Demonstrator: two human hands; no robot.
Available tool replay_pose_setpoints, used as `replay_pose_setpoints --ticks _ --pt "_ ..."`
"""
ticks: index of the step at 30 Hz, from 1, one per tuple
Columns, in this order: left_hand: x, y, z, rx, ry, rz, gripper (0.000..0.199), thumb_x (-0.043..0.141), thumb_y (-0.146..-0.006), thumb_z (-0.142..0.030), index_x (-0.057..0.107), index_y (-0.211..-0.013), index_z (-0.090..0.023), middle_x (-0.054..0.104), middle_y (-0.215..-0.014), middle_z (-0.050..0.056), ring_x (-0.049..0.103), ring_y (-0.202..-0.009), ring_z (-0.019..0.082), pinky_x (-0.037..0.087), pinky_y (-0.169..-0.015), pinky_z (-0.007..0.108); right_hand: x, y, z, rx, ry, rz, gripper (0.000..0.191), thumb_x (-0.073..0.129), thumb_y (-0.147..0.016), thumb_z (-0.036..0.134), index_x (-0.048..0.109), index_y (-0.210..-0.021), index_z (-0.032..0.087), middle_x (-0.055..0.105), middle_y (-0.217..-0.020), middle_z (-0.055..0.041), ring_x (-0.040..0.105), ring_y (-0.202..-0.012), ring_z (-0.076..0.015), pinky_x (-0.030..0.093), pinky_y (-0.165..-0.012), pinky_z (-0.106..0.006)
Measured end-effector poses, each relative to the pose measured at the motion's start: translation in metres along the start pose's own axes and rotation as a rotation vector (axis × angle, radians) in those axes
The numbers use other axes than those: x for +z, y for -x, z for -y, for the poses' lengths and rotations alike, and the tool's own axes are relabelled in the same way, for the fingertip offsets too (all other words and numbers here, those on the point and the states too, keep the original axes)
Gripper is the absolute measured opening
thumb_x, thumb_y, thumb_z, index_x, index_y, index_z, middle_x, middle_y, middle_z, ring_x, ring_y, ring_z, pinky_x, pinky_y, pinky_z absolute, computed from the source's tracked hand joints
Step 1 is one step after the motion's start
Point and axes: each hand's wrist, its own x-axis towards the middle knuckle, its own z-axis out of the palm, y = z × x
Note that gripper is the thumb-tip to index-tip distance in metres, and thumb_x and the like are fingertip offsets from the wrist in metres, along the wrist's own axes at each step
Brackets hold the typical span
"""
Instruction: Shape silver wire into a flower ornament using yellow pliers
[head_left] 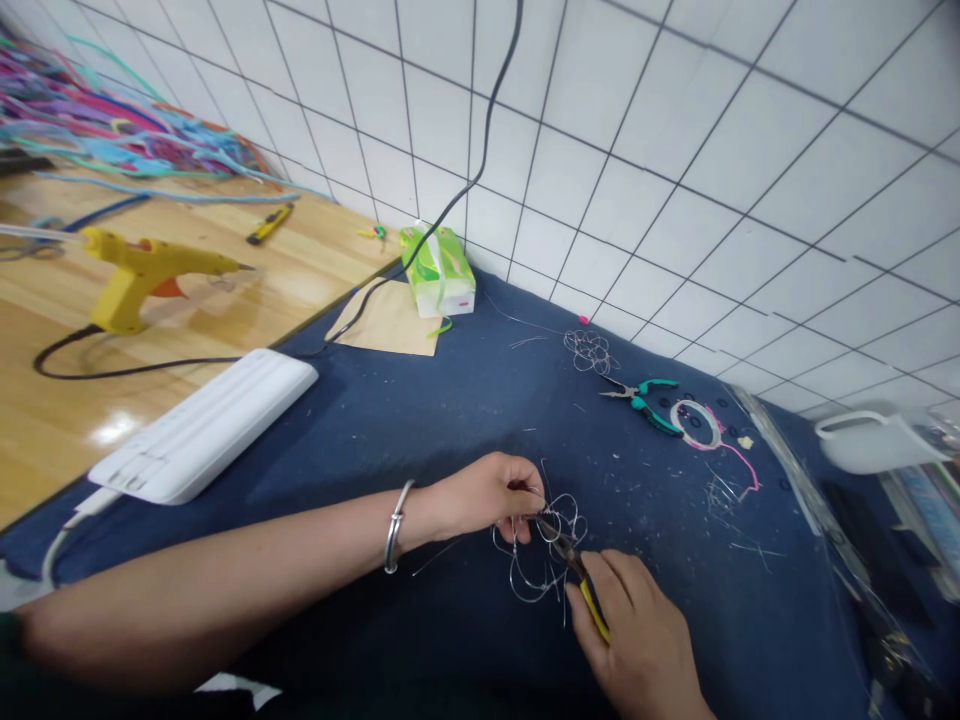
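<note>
My left hand [499,492], with a silver bangle at its wrist, pinches a looped wire piece [534,592] made of thin silvery wire. Several round loops and loose wire ends stick out below and to the right of the fingers. In my right hand [637,625] are yellow-handled pliers [594,602], gripped by the handles. Their dark jaws reach in among the loops close to my left fingertips. Whether the jaws are closed on a wire is too small to tell. Part of the wire piece is hidden behind my left fingers.
Teal-handled pliers [643,398], a second bundle of wire loops [590,350] and a white ring spool [694,424] lie beyond my hands. At left are a white power strip [206,425] and a yellow glue gun [142,275]. A black cable runs past the tissue pack [444,272].
</note>
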Motion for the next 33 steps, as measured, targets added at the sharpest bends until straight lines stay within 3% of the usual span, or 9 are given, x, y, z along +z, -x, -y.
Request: replay_pose_setpoints --ticks 9,19,26,33 --pt "-0.003 0.0 0.003 0.023 0.028 0.05 0.012 0.057 -0.077 -0.026 0.056 -0.081 -0.015 0.06 -0.064 0.0 0.061 -0.06 0.013 0.049 -0.054 0.025 -0.003 0.0 -0.003 0.04 -0.131 0.044 0.026 0.051 -0.081 0.026 0.051 -0.105 0.016 0.057 -0.091 -0.0091 0.056 -0.08 -0.0201 0.049 -0.065 -0.032" --pt "-0.005 -0.001 0.003 0.074 -0.058 0.027 0.009 0.057 -0.077 -0.022 0.056 -0.081 -0.014 0.061 -0.065 0.001 0.062 -0.062 0.013 0.047 -0.056 0.024 -0.011 -0.002 -0.004 0.22 -0.433 0.257 0.021 0.045 -0.084 0.027 0.05 -0.103 0.02 0.057 -0.09 -0.0053 0.057 -0.081 -0.0162 0.049 -0.07 -0.029" --pt "-0.004 -0.003 0.007 0.086 -0.018 -0.046 0.009 0.056 -0.076 -0.023 0.054 -0.08 -0.014 0.059 -0.065 0.0 0.062 -0.06 0.013 0.047 -0.054 0.024 -0.006 0.0 -0.004 0.16 -0.252 0.117 0.026 0.047 -0.083 0.028 0.051 -0.106 0.016 0.057 -0.095 -0.0091 0.057 -0.086 -0.0189 0.05 -0.072 -0.032" --pt "-0.002 -0.003 0.005 0.08 0.012 -0.064 0.008 0.057 -0.075 -0.022 0.054 -0.077 -0.014 0.059 -0.064 0.0 0.061 -0.058 0.012 0.047 -0.053 0.023 -0.004 0.0 -0.004 0.102 -0.172 0.09 0.028 0.05 -0.082 0.029 0.051 -0.106 0.015 0.056 -0.096 -0.0102 0.055 -0.086 -0.0202 0.05 -0.071 -0.035"
